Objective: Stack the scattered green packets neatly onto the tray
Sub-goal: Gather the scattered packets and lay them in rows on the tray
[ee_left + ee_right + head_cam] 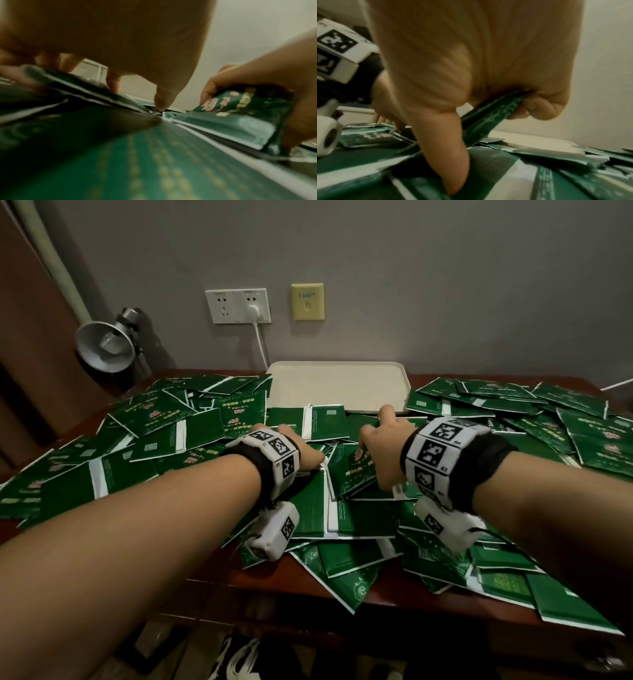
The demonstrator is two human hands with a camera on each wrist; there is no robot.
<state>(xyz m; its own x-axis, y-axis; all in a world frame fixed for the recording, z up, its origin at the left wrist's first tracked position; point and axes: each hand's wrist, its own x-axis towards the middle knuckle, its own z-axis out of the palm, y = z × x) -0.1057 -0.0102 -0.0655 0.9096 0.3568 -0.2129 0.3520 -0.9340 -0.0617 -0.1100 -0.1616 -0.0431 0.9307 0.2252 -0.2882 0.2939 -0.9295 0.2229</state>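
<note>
Packets (191, 440) cover the worktop (394, 594). Your left hand (301, 451) pinches one packet's edge; your right hand (383, 440) grips a tilted packet (356, 470). Straight ahead, nearer your right, sits the bare tray (337, 385).

Right hand (471, 75) gripping a tilted green packet (489, 119) above others.

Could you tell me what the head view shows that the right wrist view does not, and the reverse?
Only the head view shows the whole tray bare of packets, the wall sockets and the lamp. Only the right wrist view shows the right hand from below, its fingers curled round a green packet. Both show the scattered packets and the left hand reaching into them.
</note>
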